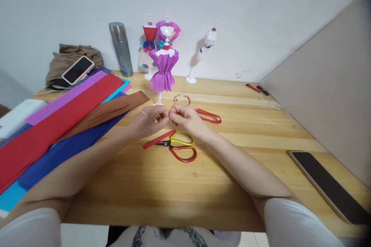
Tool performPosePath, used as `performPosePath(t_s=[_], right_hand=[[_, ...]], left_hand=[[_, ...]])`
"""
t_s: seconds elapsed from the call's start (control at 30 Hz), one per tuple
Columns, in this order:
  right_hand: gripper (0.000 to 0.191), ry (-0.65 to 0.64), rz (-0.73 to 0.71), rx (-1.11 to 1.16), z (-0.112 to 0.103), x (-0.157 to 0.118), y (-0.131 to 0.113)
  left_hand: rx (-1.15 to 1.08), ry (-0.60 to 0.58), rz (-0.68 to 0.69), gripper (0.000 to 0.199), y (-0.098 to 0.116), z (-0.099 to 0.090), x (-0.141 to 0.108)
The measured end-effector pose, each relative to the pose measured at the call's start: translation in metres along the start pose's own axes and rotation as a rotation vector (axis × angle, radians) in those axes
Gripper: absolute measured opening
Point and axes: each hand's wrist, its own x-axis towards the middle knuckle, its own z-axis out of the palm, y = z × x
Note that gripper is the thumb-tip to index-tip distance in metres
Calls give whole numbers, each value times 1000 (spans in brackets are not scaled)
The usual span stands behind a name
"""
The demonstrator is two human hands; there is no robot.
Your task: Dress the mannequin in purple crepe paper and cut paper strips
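Note:
Fingertips of my left hand (151, 120) and my right hand (185, 119) meet above the table, both pinched closed. Whatever lies between them is too small to make out. Just beyond them stands a small white dress form in a ruffled purple crepe-paper dress (164, 71), with a red band at its neck. Below my hands lie scissors (166, 143) with one yellow and one red handle. A short red strip (158, 140) lies against their blades. By my right wrist is a looped red strip (211, 116), and behind my hands a roll of clear tape (183, 99).
Folded crepe paper in red (66, 123), brown, blue and purple covers the left side. A bottle (121, 50), more dress forms (149, 50) and a leaning one (209, 40) stand by the wall. A large phone (327, 185) lies right; a smaller phone (78, 70) rests on the left pile.

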Motion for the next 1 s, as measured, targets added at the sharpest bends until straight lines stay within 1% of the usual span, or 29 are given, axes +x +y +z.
performPosePath(t_s=[0.1, 0.17, 0.23, 0.33, 0.4, 0.47, 0.57, 0.63, 0.73, 0.83, 0.9, 1.0], right_hand=[[29, -8, -50, -122, 3, -3, 0], [34, 13, -88, -167, 4, -2, 3], [42, 53, -79, -157, 2, 1, 8], [51, 109, -15, -46, -3, 7, 13], [50, 118, -14, 33, -6, 9, 13], [42, 106, -51, 71, -8, 10, 10], [34, 83, -73, 79, -7, 8, 6], [35, 74, -69, 74, -6, 7, 4], [35, 58, -99, 5, -8, 4, 2], [30, 51, -120, -135, -11, 1, -2], [30, 84, -118, -203, -15, 0, -5], [34, 201, -120, -243, -27, 1, -8]], left_hand=[[16, -69, -41, 21, -4, 3, 0], [-13, -93, -83, 19, -6, 4, 0], [-64, -98, -117, 18, -7, 5, 0], [-144, -78, -176, 17, -8, 5, -1], [-202, -56, -217, 18, -8, 5, -2], [-278, -58, -246, 18, -9, 5, -1], [-391, -76, -256, 21, -9, 7, -1], [-436, -81, -261, 25, -8, 9, -1], [-500, -85, -301, 32, -3, 11, -1], [-568, -79, -350, 33, 4, 10, 0], [-588, -72, -363, 33, 8, 9, 1], [-569, -76, -345, 32, 5, 8, 1]])
